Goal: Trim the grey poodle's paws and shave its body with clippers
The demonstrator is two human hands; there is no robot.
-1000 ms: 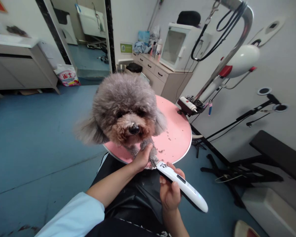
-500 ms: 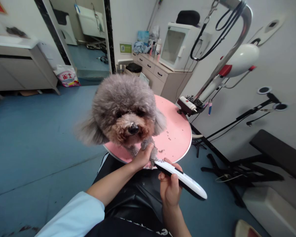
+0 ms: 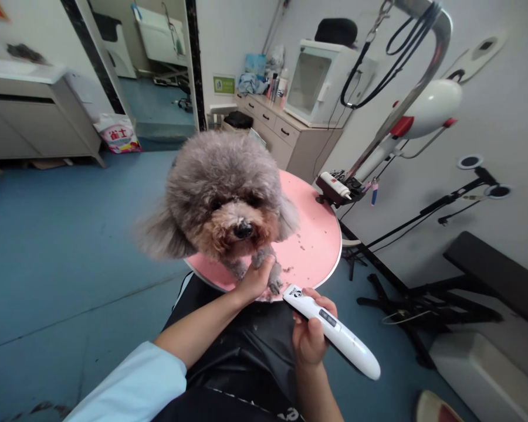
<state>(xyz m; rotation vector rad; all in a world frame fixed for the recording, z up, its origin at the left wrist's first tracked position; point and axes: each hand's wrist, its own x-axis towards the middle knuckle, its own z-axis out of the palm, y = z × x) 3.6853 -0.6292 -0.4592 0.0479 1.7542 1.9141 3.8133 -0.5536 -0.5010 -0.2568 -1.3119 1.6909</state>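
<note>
A fluffy grey and brown dog point(image 3: 222, 193) stands on a round pink grooming table point(image 3: 314, 246), facing me. My left hand point(image 3: 256, 280) is closed around the dog's front paw point(image 3: 273, 281) at the table's near edge. My right hand point(image 3: 310, 334) grips a white electric clipper point(image 3: 332, 329). The clipper's head points up and left, a little to the right of the paw and apart from it. Hair clippings lie on the pink top near the paw. A black apron covers my lap below the hands.
A metal grooming arm point(image 3: 416, 70) with black leashes rises right of the table beside a white dryer point(image 3: 426, 108). A tool tray point(image 3: 337, 187) sits at its base. Cabinets point(image 3: 286, 135) and a white box stand behind. Black stand legs point(image 3: 413, 305) spread over the blue floor at right.
The clipper tip has pulled back from the paw, moving slightly right and down. The dog's head has turned a little. My left hand has kept its hold on the paw.
</note>
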